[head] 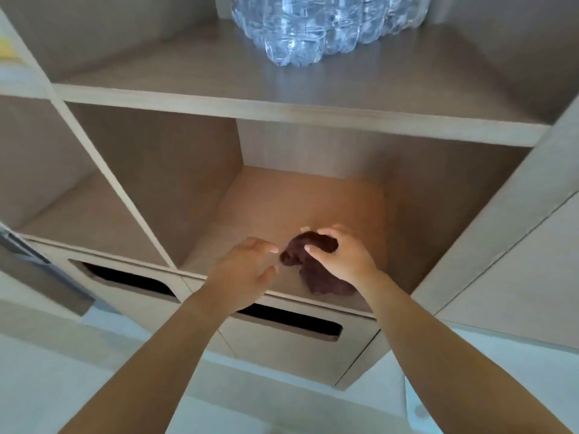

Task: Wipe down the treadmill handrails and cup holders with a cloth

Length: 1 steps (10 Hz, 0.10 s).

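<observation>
We are reaching both arms into the open cubby (297, 195) at the centre of the frame, part of a pale wood shelf unit. Our right hand (340, 256) is curling over the top of a dark brown cloth (316, 277), gripping its bunched upper part, while the rest of the cloth is lying crumpled on the cubby floor near the front edge. Our left hand (247, 270) is hovering just left of the cloth with fingers spread loose, grasping nothing. On the shelf above, at the top of the frame, a shrink-wrapped pack of clear water bottles (322, 23) is standing. Below the cubby, two drawers (291, 349) with dark cut-out handles are sitting closed. The neighbouring cubby at the left is holding nothing we can see.
</observation>
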Tool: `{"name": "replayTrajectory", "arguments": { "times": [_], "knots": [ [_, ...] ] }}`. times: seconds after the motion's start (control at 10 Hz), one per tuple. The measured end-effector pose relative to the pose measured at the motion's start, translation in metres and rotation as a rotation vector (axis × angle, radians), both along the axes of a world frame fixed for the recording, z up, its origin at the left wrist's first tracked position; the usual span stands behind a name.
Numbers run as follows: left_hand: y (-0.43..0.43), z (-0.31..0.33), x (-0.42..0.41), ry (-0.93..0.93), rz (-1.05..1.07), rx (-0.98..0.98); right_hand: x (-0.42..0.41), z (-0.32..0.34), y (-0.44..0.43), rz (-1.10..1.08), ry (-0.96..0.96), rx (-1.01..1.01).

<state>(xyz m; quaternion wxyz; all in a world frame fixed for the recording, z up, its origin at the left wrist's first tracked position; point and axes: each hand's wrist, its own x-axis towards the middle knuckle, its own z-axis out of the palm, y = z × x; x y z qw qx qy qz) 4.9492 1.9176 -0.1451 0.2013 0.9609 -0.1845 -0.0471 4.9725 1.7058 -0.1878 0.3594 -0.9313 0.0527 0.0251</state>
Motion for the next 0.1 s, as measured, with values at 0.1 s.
{"name": "replayTrajectory", "arguments": {
  "times": [0.1],
  "knots": [
    [-0.0013, -0.0026, 0.0069, 0.024, -0.046, -0.002, -0.0117, -0.0091, -0.0010, -0.004, -0.052, -0.061]
  ]
}}
